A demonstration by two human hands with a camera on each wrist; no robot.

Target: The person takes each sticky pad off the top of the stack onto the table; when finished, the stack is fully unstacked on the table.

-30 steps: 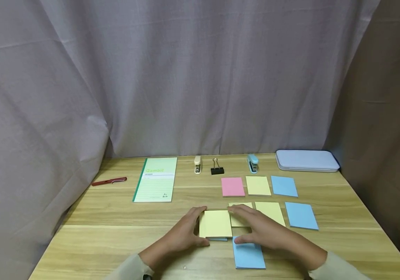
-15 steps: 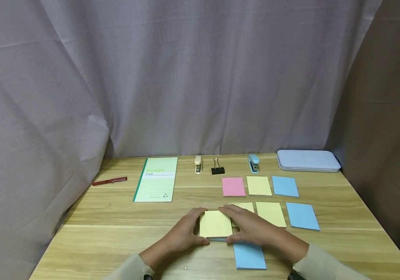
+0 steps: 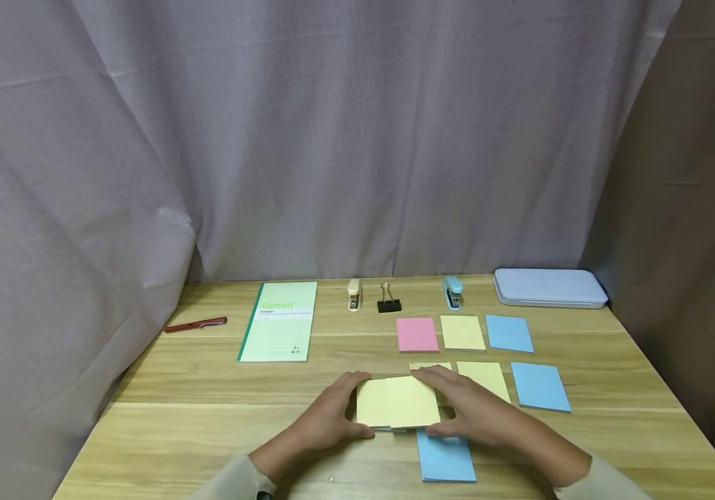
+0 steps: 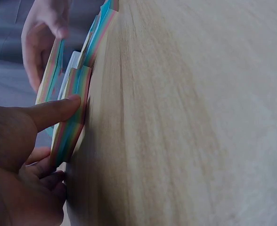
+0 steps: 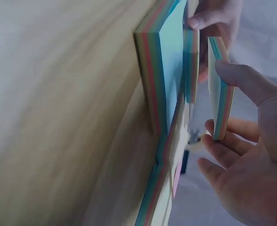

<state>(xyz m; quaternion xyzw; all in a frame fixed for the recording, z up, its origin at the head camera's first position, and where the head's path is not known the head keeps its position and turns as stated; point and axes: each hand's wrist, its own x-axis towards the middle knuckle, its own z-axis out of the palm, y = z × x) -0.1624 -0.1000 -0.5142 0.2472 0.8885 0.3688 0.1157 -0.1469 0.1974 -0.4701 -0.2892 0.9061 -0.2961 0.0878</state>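
Left hand point(image 3: 326, 417) grips one yellow sticky-note pad point(image 3: 372, 403) at its left edge, right hand point(image 3: 476, 410) pinches a second pad point(image 3: 413, 401) lifted just beside it, a blue pad point(image 3: 446, 458) under the right wrist.

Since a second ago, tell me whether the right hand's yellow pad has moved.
Yes. The yellow pad slid left, away from the blue pad, beside the left hand's pad.

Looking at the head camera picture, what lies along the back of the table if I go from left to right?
Red pen → green notebook → beige stapler → black binder clip → blue stapler → pale flat case.
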